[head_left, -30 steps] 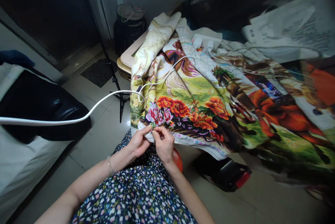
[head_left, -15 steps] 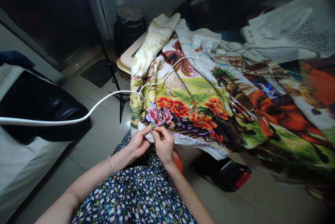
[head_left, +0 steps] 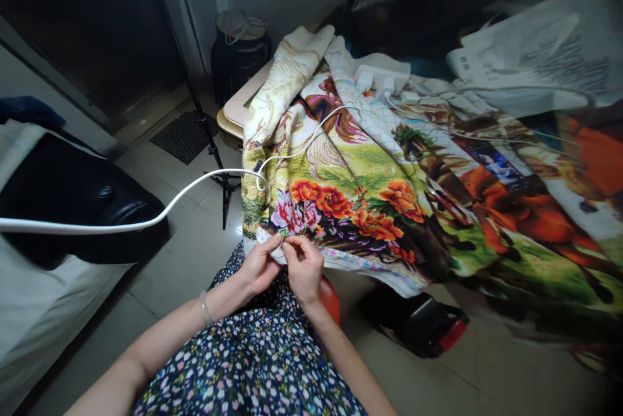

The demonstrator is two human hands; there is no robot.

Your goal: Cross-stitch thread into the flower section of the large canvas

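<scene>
A large embroidered cloth (head_left: 335, 198) with orange flowers and a green field is spread over the table and hangs toward my lap. At its near left edge, my left hand (head_left: 260, 267) grips the white border between thumb and fingers. Right beside it, my right hand (head_left: 304, 267) is closed in a pinch at the same edge. Whatever is between the right fingertips is too small to make out. A white cable (head_left: 195, 179) runs in from the left and loops over the cloth just beyond my hands.
A power strip (head_left: 384, 78) with plugs lies on the cloth. A phone (head_left: 496, 159) with a lit screen rests farther right, near a white bag (head_left: 540, 52). A thin black stand (head_left: 209, 137) rises left of the table. Under the cloth is a black object (head_left: 418, 322).
</scene>
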